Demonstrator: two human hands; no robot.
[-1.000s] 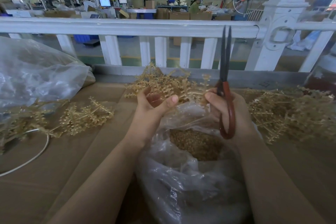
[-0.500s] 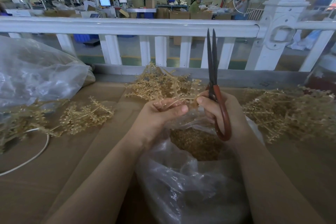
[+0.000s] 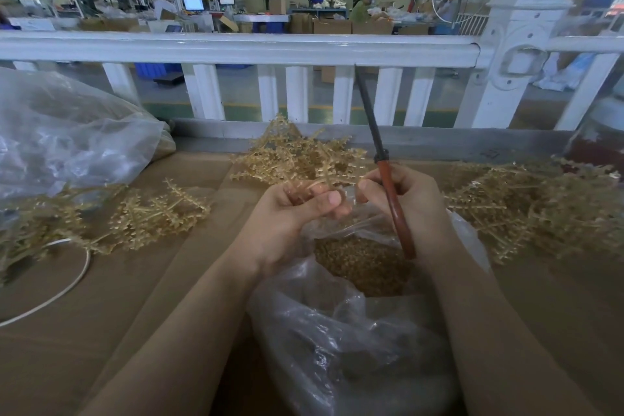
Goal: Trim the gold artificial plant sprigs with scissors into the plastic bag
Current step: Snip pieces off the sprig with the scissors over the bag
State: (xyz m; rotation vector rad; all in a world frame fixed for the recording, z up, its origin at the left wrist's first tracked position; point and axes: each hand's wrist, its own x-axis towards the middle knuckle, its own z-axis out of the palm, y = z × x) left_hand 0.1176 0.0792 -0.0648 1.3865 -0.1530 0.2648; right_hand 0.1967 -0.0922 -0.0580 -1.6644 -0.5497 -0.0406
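Brown cardboard-covered desk (image 3: 141, 307) carries everything. Clear crinkled plastic bag (image 3: 341, 341) sits open-mouthed at centre, nearest the person, gold trimmings (image 3: 358, 257) already heaped inside. Gold artificial plant sprig cluster (image 3: 297, 155) lies just beyond the bag mouth, stems running back toward the hands. Left hand (image 3: 293, 213): grip closed, thumb and fingers pinching the sprig stems right above the bag opening. Right hand (image 3: 408, 199): grip curled round the red-handled black-bladed scissors (image 3: 381, 159), blades together, long axis up and slightly left, tips away from the sprig. Key relation: stems sit just left of the scissor pivot, so blades likely need to open and tip left across them. More loose sprigs lie on the desk at far left (image 3: 148, 216) and far right (image 3: 526, 209)
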